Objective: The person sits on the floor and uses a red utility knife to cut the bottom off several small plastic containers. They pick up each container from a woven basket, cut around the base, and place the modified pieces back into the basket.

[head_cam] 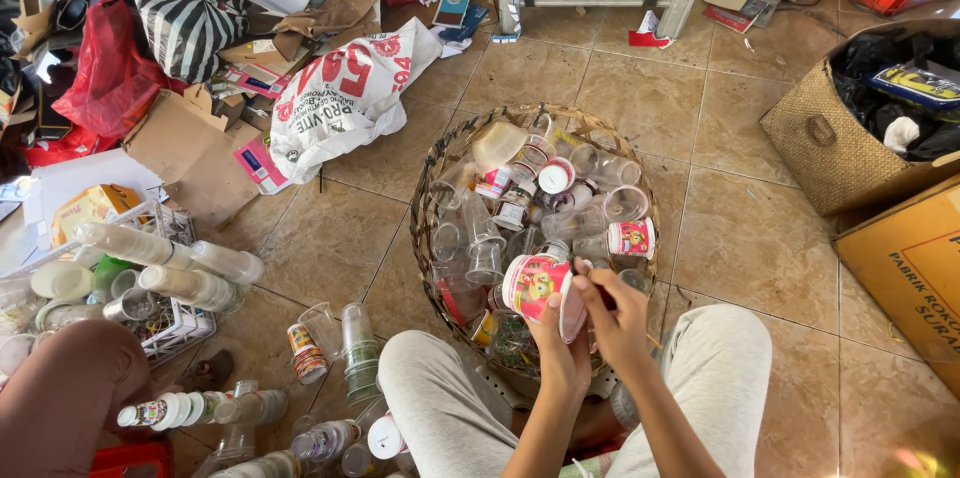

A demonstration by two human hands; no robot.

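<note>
hands over the woven basket: left hand wraps its fingers round a red printed cup, right hand pinches at its rim, seemingly peeling the lid. stacked clear cups sit sorted in the white crate; judging by the basket, plenty remains.

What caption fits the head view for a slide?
Both hands, left hand and right hand, hold a printed plastic cup above a wicker basket of cups.
</note>
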